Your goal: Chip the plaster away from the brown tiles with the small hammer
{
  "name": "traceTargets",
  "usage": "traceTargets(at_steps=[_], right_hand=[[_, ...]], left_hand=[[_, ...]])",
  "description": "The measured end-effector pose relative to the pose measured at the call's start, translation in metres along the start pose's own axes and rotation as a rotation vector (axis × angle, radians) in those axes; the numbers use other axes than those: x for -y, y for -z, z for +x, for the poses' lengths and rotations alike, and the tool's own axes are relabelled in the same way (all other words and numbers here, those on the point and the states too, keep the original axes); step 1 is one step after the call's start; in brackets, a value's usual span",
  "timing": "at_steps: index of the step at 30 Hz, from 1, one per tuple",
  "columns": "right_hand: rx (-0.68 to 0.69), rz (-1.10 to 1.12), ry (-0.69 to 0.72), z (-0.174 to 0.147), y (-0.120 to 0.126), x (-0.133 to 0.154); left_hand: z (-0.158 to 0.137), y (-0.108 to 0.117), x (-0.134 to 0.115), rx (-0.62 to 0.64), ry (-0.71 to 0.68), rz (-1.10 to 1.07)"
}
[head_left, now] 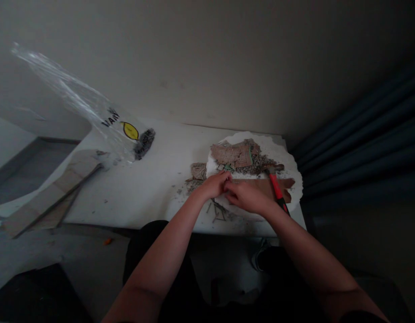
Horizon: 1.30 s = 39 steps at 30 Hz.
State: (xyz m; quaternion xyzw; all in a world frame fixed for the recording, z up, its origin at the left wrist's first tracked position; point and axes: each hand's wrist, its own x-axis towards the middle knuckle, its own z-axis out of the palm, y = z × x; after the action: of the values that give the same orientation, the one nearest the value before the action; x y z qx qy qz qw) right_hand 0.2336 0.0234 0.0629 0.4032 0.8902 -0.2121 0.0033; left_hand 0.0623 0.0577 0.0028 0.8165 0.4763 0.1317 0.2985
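My left hand [217, 184] and my right hand [248, 196] meet over the near left part of a white scalloped mat [296, 179]. The fingers of both are closed together; what they hold, if anything, is hidden. Just beyond them lies a broken, brown, textured slab [229, 154] beside grey-brown rubble [257, 165]. A flat brown strip [261, 185] runs under and right of my right hand. Across its right part rests a hammer [275, 185] with a red and black handle. Several thin stick-like pieces [218, 211] lie below my left hand.
A smaller brown fragment [198, 171] and crumbs lie left of the mat on the white table [143, 193]. A clear plastic bag [93, 105] with a lemon print holds dark grey bits. Boards [53, 193] overhang the left edge. A dark curtain [369, 116] hangs at right.
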Motion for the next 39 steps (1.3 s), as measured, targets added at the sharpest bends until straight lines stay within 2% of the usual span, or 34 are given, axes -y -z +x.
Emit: traceTargets(at_steps=[3, 6, 9, 12, 16, 39], right_hand=[[-0.198, 0.032, -0.164, 0.004, 0.015, -0.026], [-0.133, 0.086, -0.098, 0.009, 0.009, -0.043], [-0.084, 0.063, -0.024, 0.013, -0.007, -0.045], [-0.07, -0.003, -0.075, 0.016, -0.017, -0.04], [-0.055, -0.007, -0.113, 0.017, -0.018, -0.038], [-0.064, -0.008, -0.159, 0.021, -0.02, -0.036]], left_hand=[[0.001, -0.002, -0.001, -0.007, 0.072, 0.063], [0.001, -0.002, -0.002, -0.007, 0.086, 0.096], [-0.001, -0.001, -0.003, 0.0, 0.077, 0.082], [-0.002, 0.0, -0.005, 0.001, 0.081, 0.074], [-0.003, 0.001, -0.008, 0.006, 0.087, 0.104], [-0.003, 0.001, -0.011, 0.0, 0.091, 0.137]])
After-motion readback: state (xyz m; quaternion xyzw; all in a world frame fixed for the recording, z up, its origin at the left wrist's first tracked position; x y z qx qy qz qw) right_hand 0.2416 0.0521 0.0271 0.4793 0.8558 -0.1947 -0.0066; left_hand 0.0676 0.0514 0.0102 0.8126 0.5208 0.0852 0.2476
